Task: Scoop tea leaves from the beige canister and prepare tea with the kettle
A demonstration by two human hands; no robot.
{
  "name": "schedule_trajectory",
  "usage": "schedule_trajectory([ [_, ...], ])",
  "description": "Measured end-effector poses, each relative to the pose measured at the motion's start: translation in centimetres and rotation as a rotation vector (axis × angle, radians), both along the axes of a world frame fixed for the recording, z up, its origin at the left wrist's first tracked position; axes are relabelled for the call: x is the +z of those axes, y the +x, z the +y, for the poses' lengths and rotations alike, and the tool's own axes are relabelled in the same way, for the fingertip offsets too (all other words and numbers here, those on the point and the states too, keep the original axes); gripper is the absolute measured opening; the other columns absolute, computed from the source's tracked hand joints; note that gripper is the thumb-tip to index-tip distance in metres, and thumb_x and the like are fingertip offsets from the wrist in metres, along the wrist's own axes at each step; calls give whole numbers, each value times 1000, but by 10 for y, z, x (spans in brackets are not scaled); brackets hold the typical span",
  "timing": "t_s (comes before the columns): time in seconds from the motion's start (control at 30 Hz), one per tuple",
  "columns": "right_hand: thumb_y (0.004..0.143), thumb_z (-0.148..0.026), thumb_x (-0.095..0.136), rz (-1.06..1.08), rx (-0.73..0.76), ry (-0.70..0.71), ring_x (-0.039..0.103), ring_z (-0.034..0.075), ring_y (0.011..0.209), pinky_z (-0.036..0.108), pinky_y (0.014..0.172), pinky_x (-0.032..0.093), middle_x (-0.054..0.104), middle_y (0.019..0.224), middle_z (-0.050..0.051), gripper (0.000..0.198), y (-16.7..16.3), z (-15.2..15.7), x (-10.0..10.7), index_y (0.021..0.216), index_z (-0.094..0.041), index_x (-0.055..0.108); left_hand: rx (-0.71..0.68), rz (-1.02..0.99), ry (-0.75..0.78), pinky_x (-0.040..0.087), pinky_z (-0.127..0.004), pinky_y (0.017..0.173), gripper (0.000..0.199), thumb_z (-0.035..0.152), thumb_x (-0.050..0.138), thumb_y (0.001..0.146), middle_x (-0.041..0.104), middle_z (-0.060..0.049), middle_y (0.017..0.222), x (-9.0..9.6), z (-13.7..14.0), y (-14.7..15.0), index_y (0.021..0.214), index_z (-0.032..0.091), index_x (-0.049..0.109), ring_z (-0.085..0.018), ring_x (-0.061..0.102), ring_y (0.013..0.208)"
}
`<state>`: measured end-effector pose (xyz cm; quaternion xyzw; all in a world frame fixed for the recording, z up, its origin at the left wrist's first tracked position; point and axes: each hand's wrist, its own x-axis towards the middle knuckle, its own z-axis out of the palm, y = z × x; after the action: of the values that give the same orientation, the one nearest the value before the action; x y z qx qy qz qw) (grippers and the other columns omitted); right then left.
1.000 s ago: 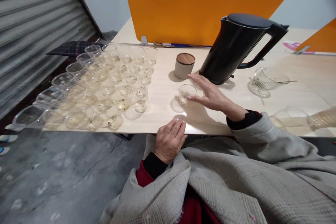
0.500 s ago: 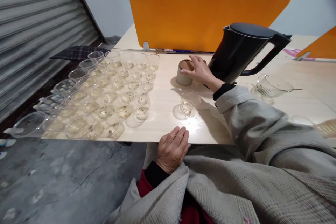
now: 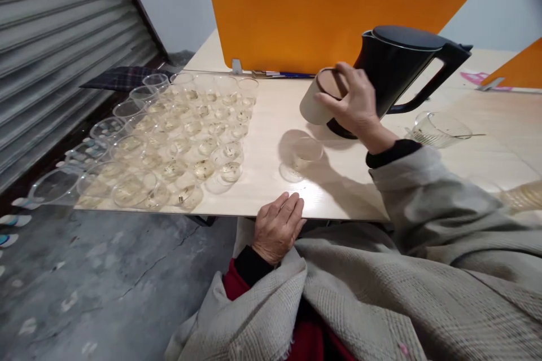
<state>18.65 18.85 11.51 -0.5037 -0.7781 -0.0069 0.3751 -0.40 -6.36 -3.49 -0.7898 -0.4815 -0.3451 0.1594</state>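
Fingers wrapped around a beige cup [image 3: 312, 102] with a brown top, my right hand [image 3: 353, 98] holds it tilted above the table, in front of a black kettle [image 3: 385, 73]. What is inside the cup I cannot make out. A clear plastic cup [image 3: 307, 155] stands below, nearer to me, in the shadow of the hand. My left hand [image 3: 279, 225] lies flat on the table's front edge, fingers stretched out, with nothing in it.
Rows of clear cups [image 3: 203, 146] with pale liquid and dark bits cover the left of the table [image 3: 271, 124]. An orange divider [image 3: 330, 20] stands at the back. To the right sit a ribbed clear cup [image 3: 440, 130] with a thin stick and stacked cups [image 3: 523, 197].
My right hand has closed around the beige cup, lifted it off the table and tilted it, moving slightly right. My left hand has stayed at the table edge.
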Motion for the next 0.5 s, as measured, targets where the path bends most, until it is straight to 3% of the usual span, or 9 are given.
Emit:
schedule_trajectory([
  [0.07,93,-57,70,13,22,63,55,34,136,59,119,45,63,145,13,66,13,-41,21,151,-29,55,-14,-10,-13,50,-40,94,34,34,62,106,78,-7,136,-1,0,0,135,19,70,-26,72,125],
  [0.13,90,-57,73,53,82,127,61,34,130,61,116,48,66,139,14,66,26,-85,35,145,-22,61,-35,-45,-22,51,-40,94,38,34,65,105,78,-10,136,-1,0,0,139,18,67,-27,72,126],
  [0.2,88,-59,75,64,153,81,64,35,126,61,109,53,67,138,13,70,36,-125,38,146,-22,62,-48,-126,-14,53,-41,96,43,38,65,104,78,-12,135,0,-1,0,143,18,64,-29,71,126],
  [0.33,87,-62,77,11,280,-81,67,37,122,60,103,57,68,135,10,71,40,-174,13,149,-33,60,-76,-358,20,56,-45,107,54,47,65,104,75,-16,134,5,-2,0,150,19,58,-30,69,127],
  [0.5,85,-63,76,8,345,-214,67,37,124,57,104,59,65,138,13,76,18,-187,-35,152,-33,56,-59,-414,-19,56,-50,109,73,62,68,97,71,-18,136,10,-3,2,155,20,52,-33,68,128],
])
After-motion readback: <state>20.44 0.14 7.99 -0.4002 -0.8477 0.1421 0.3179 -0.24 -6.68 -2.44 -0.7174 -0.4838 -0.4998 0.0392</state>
